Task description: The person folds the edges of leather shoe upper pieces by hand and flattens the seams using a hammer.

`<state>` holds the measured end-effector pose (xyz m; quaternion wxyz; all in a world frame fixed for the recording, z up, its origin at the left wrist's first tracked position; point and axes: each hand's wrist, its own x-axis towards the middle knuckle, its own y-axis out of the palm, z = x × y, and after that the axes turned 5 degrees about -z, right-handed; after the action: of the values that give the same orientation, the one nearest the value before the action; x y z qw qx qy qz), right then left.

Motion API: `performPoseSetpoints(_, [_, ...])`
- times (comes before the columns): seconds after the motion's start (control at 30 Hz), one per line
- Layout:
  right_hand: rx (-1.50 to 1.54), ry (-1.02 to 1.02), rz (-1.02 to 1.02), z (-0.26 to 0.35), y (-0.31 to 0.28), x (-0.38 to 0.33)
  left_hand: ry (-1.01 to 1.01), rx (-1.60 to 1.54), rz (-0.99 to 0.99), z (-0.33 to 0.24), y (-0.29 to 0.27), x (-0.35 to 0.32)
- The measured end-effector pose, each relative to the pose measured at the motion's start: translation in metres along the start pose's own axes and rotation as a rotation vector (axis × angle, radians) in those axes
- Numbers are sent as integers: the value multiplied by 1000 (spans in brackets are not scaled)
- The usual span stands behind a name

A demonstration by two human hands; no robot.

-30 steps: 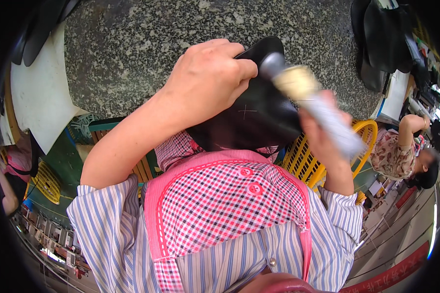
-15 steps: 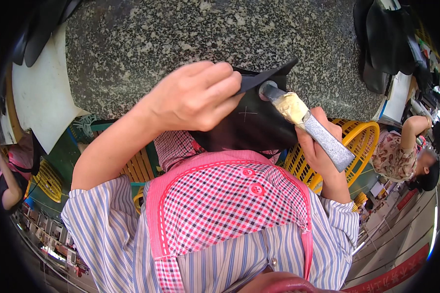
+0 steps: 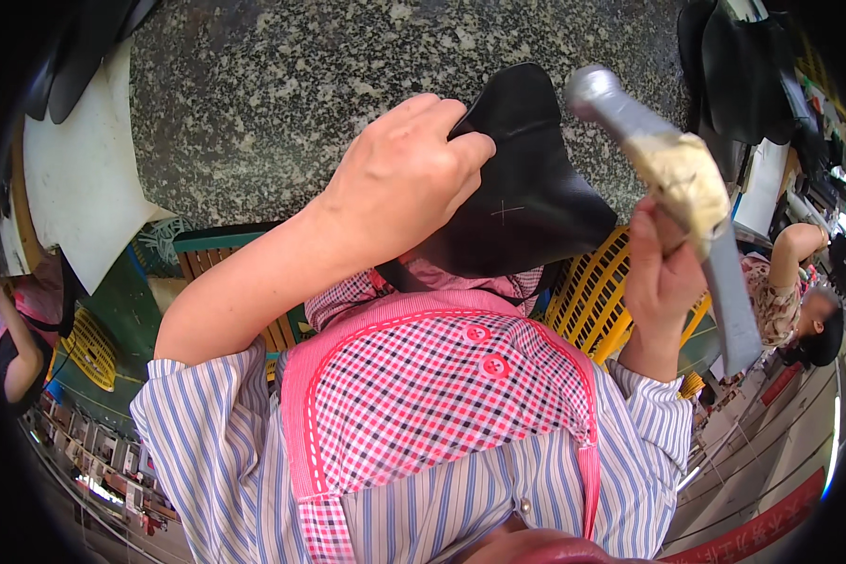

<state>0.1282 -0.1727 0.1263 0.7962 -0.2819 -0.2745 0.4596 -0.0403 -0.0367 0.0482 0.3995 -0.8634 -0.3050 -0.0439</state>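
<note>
A black leather piece [image 3: 526, 174] with a pale cross mark lies over the near edge of the speckled stone slab [image 3: 282, 103] and hangs toward my lap. My left hand [image 3: 414, 174] pinches its left edge, fingers closed. In my right hand [image 3: 663, 277] is a hammer [image 3: 649, 117], raised to the right of the leather and apart from it. The hammer has a round grey metal face, and yellowish tape wraps its middle. Its handle is mostly hidden behind the head and my fingers.
Yellow plastic baskets [image 3: 587, 296] stand below the slab's near edge. Black leather pieces [image 3: 747, 75] hang at the far right, others [image 3: 75, 61] at the far left beside a white sheet [image 3: 80, 169]. Another person [image 3: 780, 291] is at the right, and part of one [image 3: 23, 348] at the left.
The hammer has lifted off the leather and moved right with my right hand. The leather's folded flap now lies opened out toward the far side, my left hand still on its edge.
</note>
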Motion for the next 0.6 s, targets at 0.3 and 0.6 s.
performPoseSetpoints(0.3, [-131, 64, 420, -9, 3, -1, -56, -77, -36, 3, -3, 4])
performPoseSetpoints(0.6, [-115, 145, 430, -15, 1, -30, 429, 45, -59, 13, -6, -12])
